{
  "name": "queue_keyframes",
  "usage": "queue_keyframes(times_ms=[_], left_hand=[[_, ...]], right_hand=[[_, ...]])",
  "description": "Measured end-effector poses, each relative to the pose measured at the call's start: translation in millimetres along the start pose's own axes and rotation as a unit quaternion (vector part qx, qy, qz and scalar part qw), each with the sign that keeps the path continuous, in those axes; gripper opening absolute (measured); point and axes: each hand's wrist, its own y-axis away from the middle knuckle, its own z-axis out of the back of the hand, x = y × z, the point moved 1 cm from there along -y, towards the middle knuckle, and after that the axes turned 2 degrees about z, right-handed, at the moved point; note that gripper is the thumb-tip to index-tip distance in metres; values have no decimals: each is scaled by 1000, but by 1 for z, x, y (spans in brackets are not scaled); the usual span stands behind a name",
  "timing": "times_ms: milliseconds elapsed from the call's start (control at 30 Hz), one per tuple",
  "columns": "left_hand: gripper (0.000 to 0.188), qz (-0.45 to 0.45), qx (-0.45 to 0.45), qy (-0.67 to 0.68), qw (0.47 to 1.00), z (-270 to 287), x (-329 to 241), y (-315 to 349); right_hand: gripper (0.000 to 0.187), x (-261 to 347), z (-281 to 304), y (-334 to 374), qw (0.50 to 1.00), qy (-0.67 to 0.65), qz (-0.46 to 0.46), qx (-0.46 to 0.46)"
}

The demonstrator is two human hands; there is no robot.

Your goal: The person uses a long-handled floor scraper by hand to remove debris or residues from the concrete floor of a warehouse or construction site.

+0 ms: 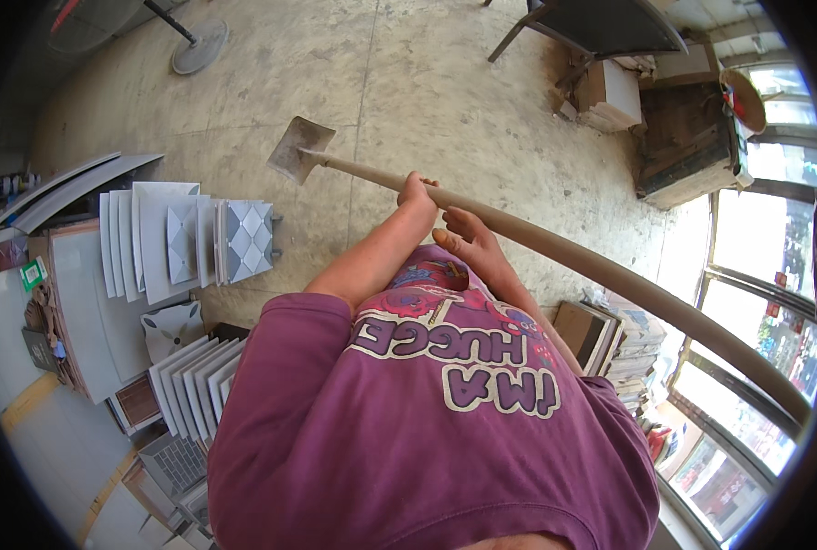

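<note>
A long-handled shovel (555, 243) slants across in front of me, its pale shaft running from the far left to the right rim. Its flat, squarish metal blade (300, 149) is at the floor on the far side. My left hand (417, 189) is closed around the shaft, on the blade's side of my right hand. Just under the shaft, my right hand (472, 244) has its thumb held apart and its fingers loosely bent; it is beside the shaft, and whether it touches cannot be made out.
Tile samples (243, 240) stand in racks on the left, with more tile panels (197, 385) nearer me. A round stand base (199, 48) is at the far left. A dark chair (601, 27), a cardboard box (610, 96) and a wooden cabinet (688, 137) stand far right. Stacked tiles (633, 339) sit by the windows.
</note>
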Motion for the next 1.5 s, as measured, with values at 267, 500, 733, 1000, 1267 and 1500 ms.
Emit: queue_keyframes(times_ms=[267, 500, 733, 1000, 1267, 1500], left_hand=[[13, 11, -29, -14, 999, -26, -23, -54], [17, 28, -101, -46, 993, -70, -23, -86], [18, 23, -143, -50, 988, -115, -25, -130], [15, 22, -74, 12, 997, -153, -34, -172], [14, 87, -41, -161, 982, -196, -54, -152], [12, 164, 17, -254, 953, -218, -73, -154]], right_hand=[[42, 102, 23, -52, 871, 406, 272, -52], [28, 61, 84, -128, 776, 630, 1, 34], [27, 79, 128, -173, 823, 565, -18, 56], [36, 89, 198, -184, 810, 538, -179, 148], [28, 78, 181, -221, 842, 490, -205, 93], [32, 85, 153, -257, 850, 474, -221, 60]])
